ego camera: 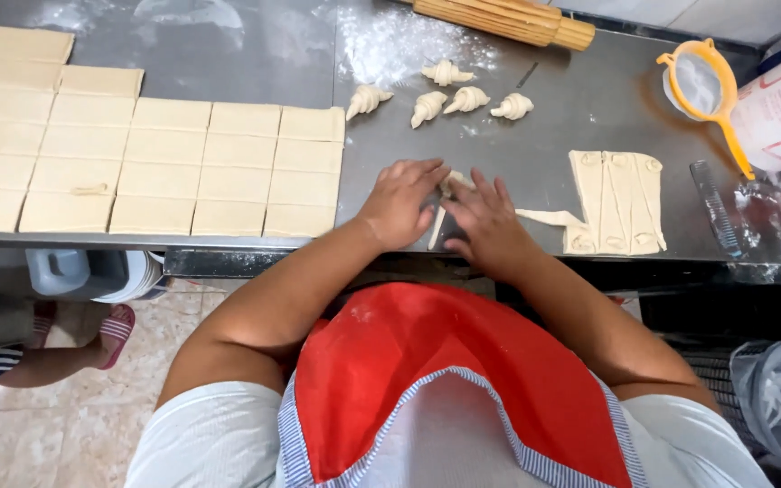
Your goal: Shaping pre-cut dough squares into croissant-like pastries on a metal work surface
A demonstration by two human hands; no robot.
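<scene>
Spanning the scene is a steel worktable (pixel 255 54), the reference for all positions. On its left portion lies a sheet of cut dough rectangles (pixel 151 167). At its far edge rests a wooden rolling pin (pixel 508 18); at its right end, an orange sieve (pixel 702 86). Right of centre sits a stack of cut dough triangles (pixel 616 201). Five rolled croissants (pixel 445 98) lie mid-table in loose flour. At the near edge, the left hand (pixel 399 203) and right hand (pixel 485 221) press flat, fingers spread slightly apart, on a dough strip (pixel 445 194) between them, touching it from both sides.
</scene>
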